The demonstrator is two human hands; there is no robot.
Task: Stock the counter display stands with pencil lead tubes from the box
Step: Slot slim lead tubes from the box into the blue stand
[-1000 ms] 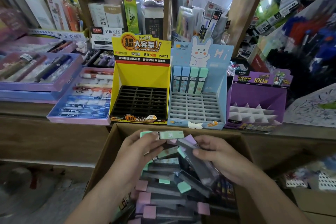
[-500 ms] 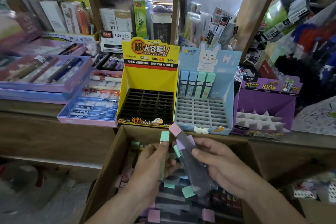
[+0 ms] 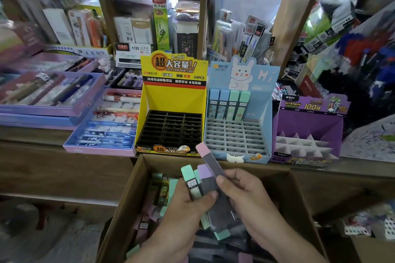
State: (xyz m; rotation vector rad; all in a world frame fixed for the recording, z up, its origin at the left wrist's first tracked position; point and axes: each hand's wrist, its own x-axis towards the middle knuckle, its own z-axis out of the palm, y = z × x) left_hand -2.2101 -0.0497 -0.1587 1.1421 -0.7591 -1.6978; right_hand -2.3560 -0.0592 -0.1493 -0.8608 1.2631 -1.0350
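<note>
**Materials at the Stationery Counter**

Lead tubes [image 3: 210, 163]: smooth, smoky translucent plastic with opaque pastel caps. Box [image 3: 128, 194]: matt brown cardboard. Yellow display stand [image 3: 173, 98]: glossy printed card holding a black plastic grid tray [image 3: 171, 129]. Counter [image 3: 64, 166]: dull brown wood.

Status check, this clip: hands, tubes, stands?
Left hand and right hand both grip tubes over the box. Blue stand holds four; yellow stand empty. Slots unobstructed.
</note>
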